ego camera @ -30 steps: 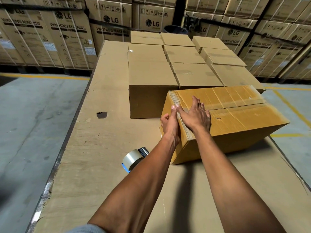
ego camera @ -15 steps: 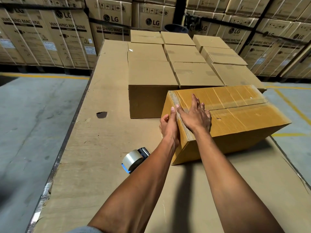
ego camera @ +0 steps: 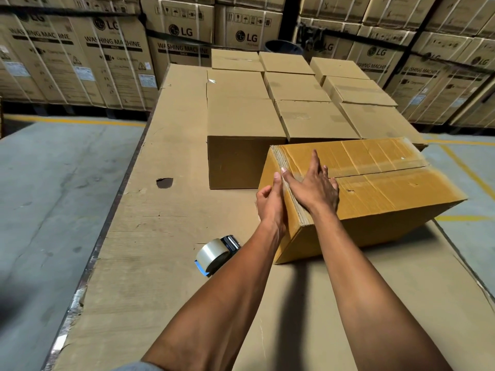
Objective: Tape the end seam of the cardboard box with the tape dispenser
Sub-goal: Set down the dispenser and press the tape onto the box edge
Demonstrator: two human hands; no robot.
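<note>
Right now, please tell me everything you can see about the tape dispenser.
The tape dispenser lies on its side on the cardboard-covered table, left of the box and apart from it. It carries a roll of clear tape, with a blue edge and a dark metal part. The left forearm hides some of it. No hand touches it.

Plain sealed cartons [ego camera: 242,116] sit grouped on the cardboard-covered table [ego camera: 150,236], before stacked washing-machine boxes [ego camera: 112,57].

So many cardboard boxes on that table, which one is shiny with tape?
The yellowish cardboard box nearest the person, under both hands: glossy clear tape covers its top, and it sits askew. The plain brown boxes behind look matte.
</note>
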